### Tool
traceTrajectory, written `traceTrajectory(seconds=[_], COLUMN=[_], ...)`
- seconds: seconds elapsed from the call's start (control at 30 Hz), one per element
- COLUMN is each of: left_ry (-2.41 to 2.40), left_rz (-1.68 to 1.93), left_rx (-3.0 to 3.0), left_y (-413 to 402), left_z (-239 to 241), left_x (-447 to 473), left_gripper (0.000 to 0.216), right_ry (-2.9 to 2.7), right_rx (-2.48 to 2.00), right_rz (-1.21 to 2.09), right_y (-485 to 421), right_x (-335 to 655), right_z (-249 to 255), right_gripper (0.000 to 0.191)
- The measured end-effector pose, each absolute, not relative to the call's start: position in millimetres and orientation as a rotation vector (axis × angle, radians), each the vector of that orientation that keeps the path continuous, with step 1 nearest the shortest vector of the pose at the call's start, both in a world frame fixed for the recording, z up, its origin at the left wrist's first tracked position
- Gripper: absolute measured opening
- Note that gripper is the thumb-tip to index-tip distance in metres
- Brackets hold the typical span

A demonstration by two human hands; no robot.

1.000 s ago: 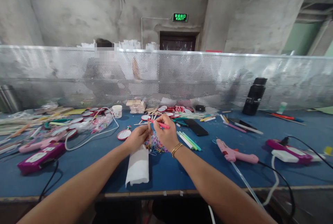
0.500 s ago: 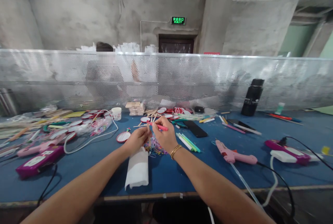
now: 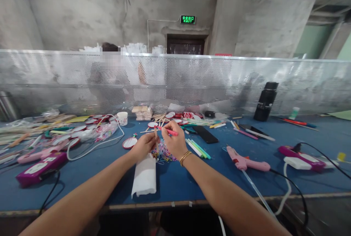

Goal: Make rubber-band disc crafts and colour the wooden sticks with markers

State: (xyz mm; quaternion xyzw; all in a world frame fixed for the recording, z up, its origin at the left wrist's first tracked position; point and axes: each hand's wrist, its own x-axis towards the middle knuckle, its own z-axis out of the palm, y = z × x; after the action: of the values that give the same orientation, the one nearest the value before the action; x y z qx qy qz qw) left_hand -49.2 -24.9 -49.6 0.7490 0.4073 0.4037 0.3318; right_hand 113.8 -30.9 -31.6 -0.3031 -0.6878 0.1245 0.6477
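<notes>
Between the thumb and fingers of my left hand (image 3: 145, 145) a thin wooden craft stick (image 3: 156, 141) stands nearly upright, its top end coloured red. My right hand (image 3: 175, 140), with a gold bracelet at the wrist, pinches a red marker pen (image 3: 172, 132). The marker's tip is close to the stick's top; whether they touch I cannot tell. Under and behind the hands lies a pile of small colourful rubber bands (image 3: 167, 153). A folded white paper (image 3: 144, 177) is on the table just below my left hand.
Green markers (image 3: 199, 149) and a black phone (image 3: 206, 134) lie right of my hands. Farther right are a pink glue gun (image 3: 244, 160), a purple power strip (image 3: 301, 159) and a black bottle (image 3: 265, 101). Craft clutter, a paper cup (image 3: 122, 118) and another power strip (image 3: 41, 169) occupy the left.
The craft stick now stands more upright, with its red top showing more plainly. The marker has shifted slightly in my right hand; both hands stay in nearly the same place.
</notes>
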Motion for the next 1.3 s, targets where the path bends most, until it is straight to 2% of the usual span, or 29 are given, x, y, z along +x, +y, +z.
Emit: traceTrajectory(seconds=[1.3], left_ry=[1.08], left_rz=[1.057], left_rx=[1.996], left_y=[-25.7], left_z=[-47.7], left_x=[-49.9], left_gripper=[0.047], right_ry=[-1.589], right_rx=[-0.661], right_rz=[0.322], right_y=[-31.8], right_x=[113.3], right_z=[-29.7], right_gripper=[0.009])
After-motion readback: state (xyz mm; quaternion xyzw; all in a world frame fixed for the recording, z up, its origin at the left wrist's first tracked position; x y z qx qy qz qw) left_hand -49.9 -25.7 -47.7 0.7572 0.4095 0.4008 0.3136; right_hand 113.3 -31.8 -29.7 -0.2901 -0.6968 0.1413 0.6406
